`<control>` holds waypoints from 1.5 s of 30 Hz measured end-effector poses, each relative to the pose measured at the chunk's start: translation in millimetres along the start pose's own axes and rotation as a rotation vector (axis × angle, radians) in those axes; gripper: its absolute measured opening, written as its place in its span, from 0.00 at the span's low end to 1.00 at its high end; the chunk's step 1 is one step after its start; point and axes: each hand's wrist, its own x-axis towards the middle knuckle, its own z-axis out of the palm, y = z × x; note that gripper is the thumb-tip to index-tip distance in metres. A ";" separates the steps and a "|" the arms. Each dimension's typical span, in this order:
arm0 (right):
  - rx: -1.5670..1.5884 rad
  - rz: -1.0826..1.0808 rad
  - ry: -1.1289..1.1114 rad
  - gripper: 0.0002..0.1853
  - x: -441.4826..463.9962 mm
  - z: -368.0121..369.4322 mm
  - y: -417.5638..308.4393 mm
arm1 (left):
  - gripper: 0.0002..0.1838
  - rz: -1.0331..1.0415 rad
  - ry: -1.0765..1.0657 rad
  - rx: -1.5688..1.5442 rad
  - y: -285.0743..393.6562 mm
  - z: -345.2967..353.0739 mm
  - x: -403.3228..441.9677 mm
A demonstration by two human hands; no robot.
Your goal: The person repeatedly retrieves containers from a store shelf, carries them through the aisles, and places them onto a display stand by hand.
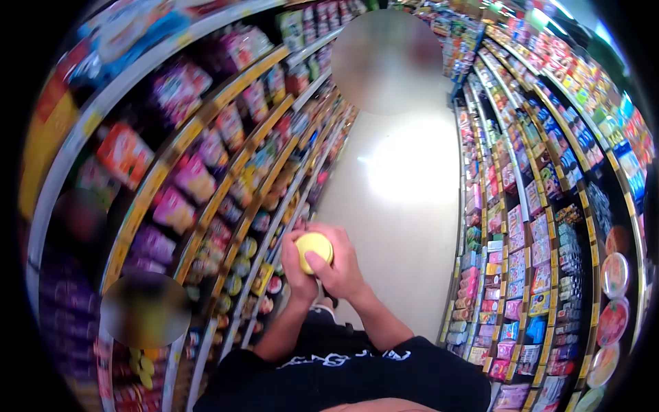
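Observation:
Both of my hands are wrapped round a small round container with a yellow lid [312, 248], held out in front of my body. My left hand [294, 268] closes on its left side. On the other side my right hand [341, 264] grips it, the thumb lying across the yellow top. The container's lower part is hidden by my fingers, so I cannot tell what is in it. Below my forearms shows a black shirt [343, 374] with white lettering.
Tall shelves [175, 147] of bagged snacks and round tubs run along my left. On my right stands another long shelf row [528, 240] of small colourful packs. Between them the pale shiny floor [405, 275] stretches ahead. Blurred round patches cover parts of the view.

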 end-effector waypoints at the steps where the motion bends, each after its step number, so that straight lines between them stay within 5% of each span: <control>1: -0.091 -0.070 -0.009 0.25 5.7 -13.3 19.5 | 0.23 -0.033 -0.012 -0.051 -6.5 16.3 6.5; 9: 0.010 -0.064 -0.004 0.22 102.8 -135.5 110.5 | 0.20 -0.088 -0.314 -0.352 -53.4 155.6 123.1; 12: 0.242 0.070 0.053 0.14 153.9 -182.4 137.6 | 0.20 -0.159 -0.505 -0.466 -78.8 212.9 171.5; 20: 0.287 0.076 0.307 0.13 216.8 -292.2 213.3 | 0.18 -0.172 -0.773 -0.366 -128.7 357.3 245.7; 30: 0.284 0.007 0.320 0.13 316.0 -447.4 332.2 | 0.22 -0.195 -0.800 -0.304 -198.8 536.7 313.2; 38: 0.164 -0.213 0.271 0.14 421.0 -610.6 384.9 | 0.18 0.077 -0.937 -0.314 -238.1 715.4 393.3; 45: 0.165 -0.151 0.331 0.13 483.2 -690.4 455.7 | 0.22 -0.063 -0.920 -0.297 -294.0 816.3 442.6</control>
